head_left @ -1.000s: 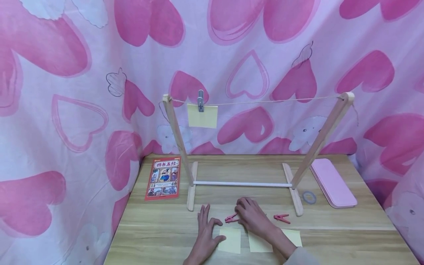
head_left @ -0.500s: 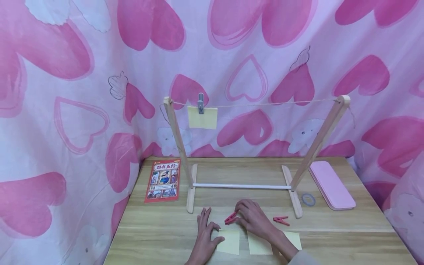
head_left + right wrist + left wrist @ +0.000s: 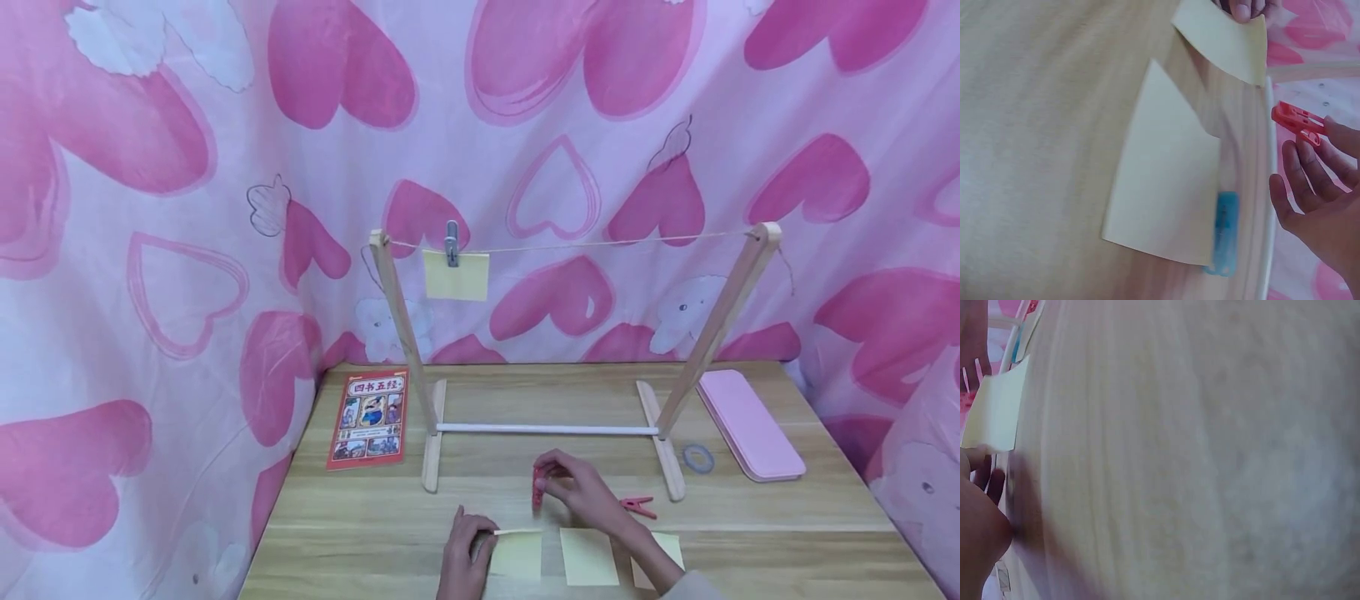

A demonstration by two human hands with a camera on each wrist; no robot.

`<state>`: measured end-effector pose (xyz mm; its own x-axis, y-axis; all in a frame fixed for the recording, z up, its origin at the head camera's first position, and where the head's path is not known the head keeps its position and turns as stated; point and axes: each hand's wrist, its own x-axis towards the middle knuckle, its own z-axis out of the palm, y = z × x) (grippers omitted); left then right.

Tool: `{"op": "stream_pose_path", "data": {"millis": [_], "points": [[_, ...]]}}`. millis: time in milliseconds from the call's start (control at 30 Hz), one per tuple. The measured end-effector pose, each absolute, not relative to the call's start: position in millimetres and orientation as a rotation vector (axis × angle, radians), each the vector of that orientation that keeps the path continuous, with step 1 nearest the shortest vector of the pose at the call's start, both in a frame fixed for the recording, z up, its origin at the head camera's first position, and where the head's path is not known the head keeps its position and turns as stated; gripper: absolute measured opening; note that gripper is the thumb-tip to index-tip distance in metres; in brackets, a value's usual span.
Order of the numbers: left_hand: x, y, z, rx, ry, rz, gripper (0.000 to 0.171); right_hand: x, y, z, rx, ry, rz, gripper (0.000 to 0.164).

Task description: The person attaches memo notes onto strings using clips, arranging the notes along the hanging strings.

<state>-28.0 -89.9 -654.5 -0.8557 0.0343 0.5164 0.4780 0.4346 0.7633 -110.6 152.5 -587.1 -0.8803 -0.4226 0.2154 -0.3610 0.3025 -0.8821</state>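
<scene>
My left hand (image 3: pixel 465 557) pinches the left edge of a pale yellow sticky note (image 3: pixel 519 558), whose top edge is lifted off the table. In the left wrist view the same note (image 3: pixel 1000 409) stands tilted from the fingertips. To its right my right hand (image 3: pixel 576 485) pinches a red clothespin (image 3: pixel 537 490) by its handles, held near vertical above the wood. The right wrist view shows this clothespin (image 3: pixel 1297 120) between thumb and fingers, its jaws facing away from the hand. Another sticky note (image 3: pixel 1163 181) lies below, with a blue clothespin (image 3: pixel 1225 231) at its edge.
A wooden rack (image 3: pixel 708 333) carries a string (image 3: pixel 600 243), where a grey clothespin (image 3: pixel 452 244) holds a hanging sticky note (image 3: pixel 468 279). A red clothespin (image 3: pixel 639 507) and a sticky note (image 3: pixel 670 550) lie right. Around are a booklet (image 3: pixel 367 421), a ring (image 3: pixel 698 458) and a pink case (image 3: pixel 753 429).
My right hand has raised the red clothespin off the table and turned it upright. My left hand, earlier spread beside the note, has drawn its fingers in and lifted the note's edge.
</scene>
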Motion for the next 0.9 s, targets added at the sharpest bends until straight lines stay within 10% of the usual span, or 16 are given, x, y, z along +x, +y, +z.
{"op": "stream_pose_path", "data": {"millis": [467,900], "points": [[-21,-75,-606,-0.128,-2.309,-1.922,0.009,-108,170,-514,-0.905,2.637,-1.633,0.022],[-91,-52,-495,0.103,-2.244,-2.129,0.014,-128,182,-405,-1.204,2.932,-1.704,0.029]]}}
